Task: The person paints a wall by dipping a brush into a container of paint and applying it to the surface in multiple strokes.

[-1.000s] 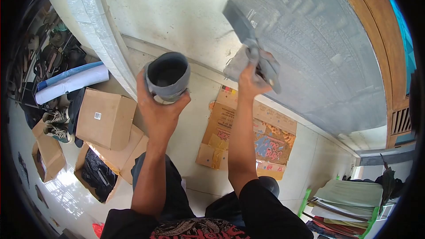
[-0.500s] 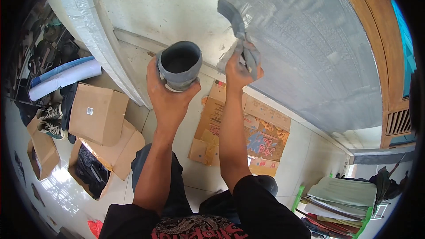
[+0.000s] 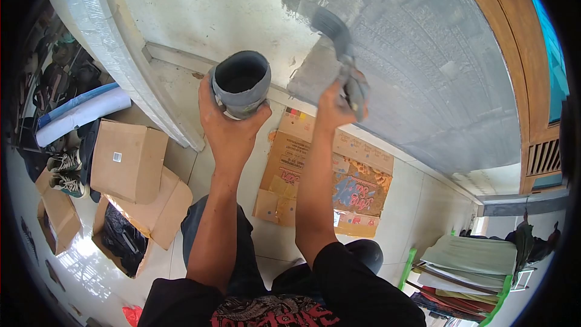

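My left hand (image 3: 233, 124) is wrapped round a grey-smeared cup (image 3: 248, 98) with a dark inside, its mouth tilted toward me. How much it holds cannot be made out. In my right hand (image 3: 342, 103) is a paintbrush (image 3: 334, 30), gripped by the handle and slightly blurred. Its grey bristles are against the wall or very close to it. Grey coating (image 3: 417, 66) covers the right part of the wall, with brush streaks in it. On the left the wall (image 3: 206, 6) is still pale, meeting the grey along a ragged edge.
Flattened cardboard (image 3: 275, 172) lies on the tiled floor below the wall. Cardboard boxes (image 3: 130, 160), shoes (image 3: 68, 172) and rolled sheets (image 3: 85, 115) are at left. A plastic-wrapped post (image 3: 130, 60) stands nearby. A wooden frame (image 3: 514, 54) and a loaded green rack (image 3: 466, 260) are on the right.
The brush has swung right and slightly down, and the grey coating reaches farther left at the upper edge and lower beside the brush. The cup is still in my left hand.
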{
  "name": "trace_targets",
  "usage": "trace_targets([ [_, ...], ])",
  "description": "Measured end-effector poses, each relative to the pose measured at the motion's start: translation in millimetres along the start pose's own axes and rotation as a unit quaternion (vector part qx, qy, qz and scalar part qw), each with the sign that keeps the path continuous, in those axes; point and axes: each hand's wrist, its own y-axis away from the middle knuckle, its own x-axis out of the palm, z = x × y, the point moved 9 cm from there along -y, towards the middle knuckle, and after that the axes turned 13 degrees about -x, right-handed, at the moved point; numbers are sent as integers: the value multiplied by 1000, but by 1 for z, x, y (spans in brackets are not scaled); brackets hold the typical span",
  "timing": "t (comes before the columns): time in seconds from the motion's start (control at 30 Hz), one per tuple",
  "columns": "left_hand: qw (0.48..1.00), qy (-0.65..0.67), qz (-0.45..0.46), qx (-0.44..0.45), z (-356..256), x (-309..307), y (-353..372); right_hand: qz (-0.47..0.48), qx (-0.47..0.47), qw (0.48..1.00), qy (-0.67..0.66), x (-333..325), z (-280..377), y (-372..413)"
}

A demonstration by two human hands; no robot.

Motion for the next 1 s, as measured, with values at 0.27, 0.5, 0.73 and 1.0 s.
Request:
trace_targets([
  [0.27, 1000, 0, 12, -13, 5, 10, -2, 5, 32, 992, -120, -3, 18, 1],
  [0.5, 1000, 12, 12, -14, 3, 10, -1, -54, 55, 995, -66, -41, -19, 11],
  [0.73, 1000, -5, -28, -4, 11, 3, -9, -22, 74, 983, -164, 23, 21, 16],
  [1.0, 997, -52, -56, 24, 13, -2, -14, -95, 120, 976, -153, -18, -13, 35],
])
